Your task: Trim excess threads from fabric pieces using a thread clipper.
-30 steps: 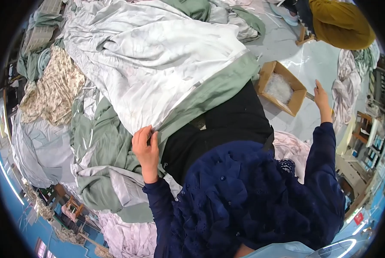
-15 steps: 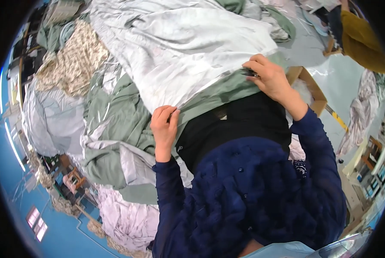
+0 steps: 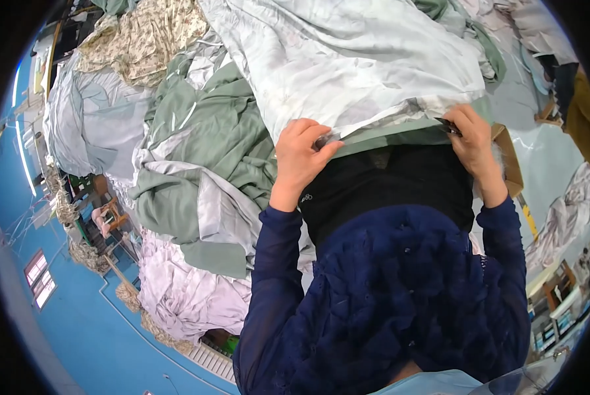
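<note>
A large white cloth with a green underside or border lies over the front of me. My left hand [image 3: 300, 158] pinches the cloth's near edge between thumb and fingers; a small dark grey thing shows there, too small to name. My right hand [image 3: 472, 139] is closed around small dark thread snips [image 3: 447, 125], whose pointed tip faces left over the cloth edge. Between the hands the white cloth [image 3: 354, 72] meets a narrow green strip [image 3: 400, 135], fairly level across my black waist cover [image 3: 387, 174].
Crumpled green cloth [image 3: 222, 125] is heaped at the left, with patterned cloth [image 3: 143, 39] and pale blue cloth [image 3: 97, 125] beyond. Pinkish cloth [image 3: 189, 283] hangs lower left. A cardboard box [image 3: 509, 158] stands beyond my right hand. Another person's mustard garment [image 3: 581, 118] shows far right.
The view has shifted, so the scene sits farther right. My left hand has risen nearly level with the right one, and the cloth edge between them is less slanted. Less green strip shows.
</note>
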